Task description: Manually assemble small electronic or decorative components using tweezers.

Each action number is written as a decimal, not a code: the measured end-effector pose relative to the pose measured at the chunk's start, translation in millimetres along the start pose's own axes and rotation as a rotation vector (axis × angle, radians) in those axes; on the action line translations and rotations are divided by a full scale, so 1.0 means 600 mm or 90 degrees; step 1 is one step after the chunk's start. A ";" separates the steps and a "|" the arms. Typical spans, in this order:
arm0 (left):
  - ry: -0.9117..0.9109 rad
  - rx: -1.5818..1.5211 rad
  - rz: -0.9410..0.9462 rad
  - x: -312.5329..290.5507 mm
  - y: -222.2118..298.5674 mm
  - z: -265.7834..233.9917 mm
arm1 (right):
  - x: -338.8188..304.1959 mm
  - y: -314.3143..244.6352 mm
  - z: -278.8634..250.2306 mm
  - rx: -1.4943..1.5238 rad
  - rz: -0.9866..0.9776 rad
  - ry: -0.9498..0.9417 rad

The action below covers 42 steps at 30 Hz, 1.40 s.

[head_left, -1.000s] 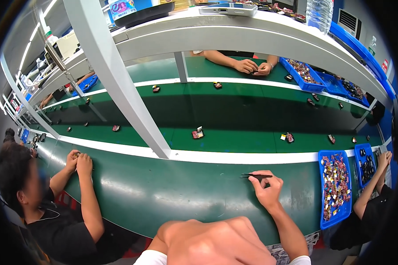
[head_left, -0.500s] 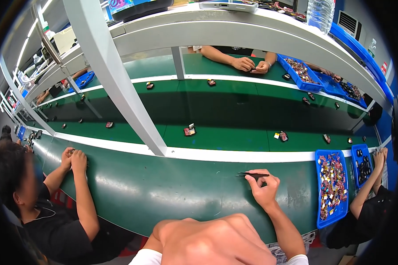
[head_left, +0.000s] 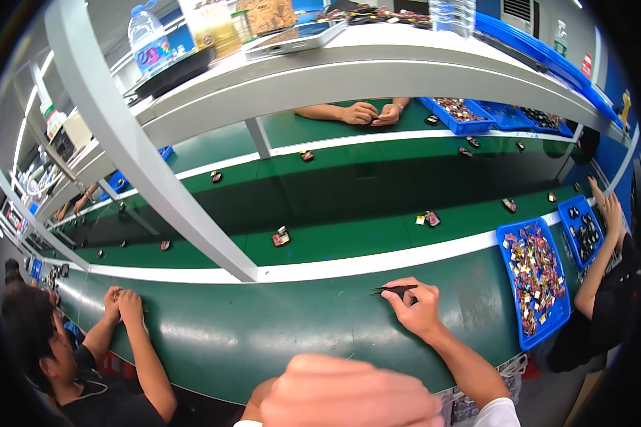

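My right hand point(head_left: 421, 310) is closed around black tweezers point(head_left: 402, 290), whose tips point left above the green worktable point(head_left: 263, 320). Large and smeared by motion, my left hand point(head_left: 349, 395) is raised close to the camera at the bottom edge; its fingers are hidden, so I cannot tell what it holds, if anything. To the right of my right hand lies a blue tray point(head_left: 546, 333) full of small parts in red, yellow and white.
Beyond a white rail point(head_left: 349, 266), a green conveyor belt point(head_left: 335, 242) carries small dark-and-red assemblies point(head_left: 281, 237). A slanted white post point(head_left: 149, 164) supports a shelf point(head_left: 377, 75) overhead. Co-workers sit left point(head_left: 71, 363) and right point(head_left: 605, 263), another's hands point(head_left: 374, 114) work across; a second blue tray point(head_left: 592, 257) stands right.
The view has tilted and shifted, showing more of the shelf top. My left hand sits lower in the picture and is more blurred. The tweezers stay in my right hand.
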<state>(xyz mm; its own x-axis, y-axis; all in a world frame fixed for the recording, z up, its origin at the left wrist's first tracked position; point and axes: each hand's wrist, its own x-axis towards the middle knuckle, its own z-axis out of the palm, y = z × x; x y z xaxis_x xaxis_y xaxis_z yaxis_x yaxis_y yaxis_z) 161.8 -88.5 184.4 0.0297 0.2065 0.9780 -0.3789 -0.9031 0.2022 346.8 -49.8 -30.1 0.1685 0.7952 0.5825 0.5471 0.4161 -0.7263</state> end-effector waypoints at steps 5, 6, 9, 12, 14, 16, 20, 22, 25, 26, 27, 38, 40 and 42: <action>-0.244 0.146 0.122 0.028 0.058 -0.043 | 0.002 -0.004 0.014 0.032 -0.043 -0.005; -0.226 0.165 0.169 0.026 0.051 -0.041 | 0.000 -0.005 0.015 0.031 -0.039 -0.003; -0.050 0.200 0.171 -0.009 0.036 -0.007 | 0.003 -0.004 0.016 0.027 -0.020 -0.008; -0.304 0.087 0.033 0.019 0.056 -0.049 | 0.003 0.000 0.014 0.031 -0.020 0.003; -0.255 0.118 0.078 0.015 0.039 -0.031 | 0.005 -0.009 0.020 0.034 -0.038 -0.003; -0.203 0.190 0.040 -0.011 0.031 0.017 | 0.005 -0.009 0.018 0.029 -0.035 -0.001; -0.556 0.243 -0.165 -0.016 0.009 0.009 | 0.006 -0.005 0.019 0.029 -0.029 0.003; -0.606 0.272 -0.271 -0.010 0.002 0.009 | 0.003 -0.003 0.026 0.022 -0.026 -0.008; -0.595 0.368 -0.365 -0.014 -0.027 0.006 | 0.011 -0.009 0.008 0.042 -0.043 -0.042; -0.499 0.309 -0.309 -0.028 -0.059 0.001 | 0.008 -0.011 0.007 0.039 -0.041 -0.031; -0.494 0.308 -0.349 -0.029 -0.081 -0.004 | 0.004 -0.014 0.007 0.017 -0.035 -0.030; -0.335 0.271 -0.915 -0.172 -0.416 -0.004 | 0.007 -0.024 0.002 0.023 -0.024 -0.045; -0.368 0.220 -0.993 -0.179 -0.451 -0.004 | 0.009 -0.030 0.001 0.012 -0.007 -0.071; -0.359 0.176 -1.033 -0.182 -0.476 -0.002 | 0.010 -0.029 0.004 0.026 -0.016 -0.060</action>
<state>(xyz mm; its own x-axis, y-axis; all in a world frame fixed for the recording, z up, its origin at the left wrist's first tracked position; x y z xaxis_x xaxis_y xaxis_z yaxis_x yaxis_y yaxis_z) 265.4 147.4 19.6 0.5019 0.8008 -0.3268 0.5149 0.0269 0.8568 336.2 -51.0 -15.1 0.0771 0.8215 0.5649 0.5153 0.4522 -0.7280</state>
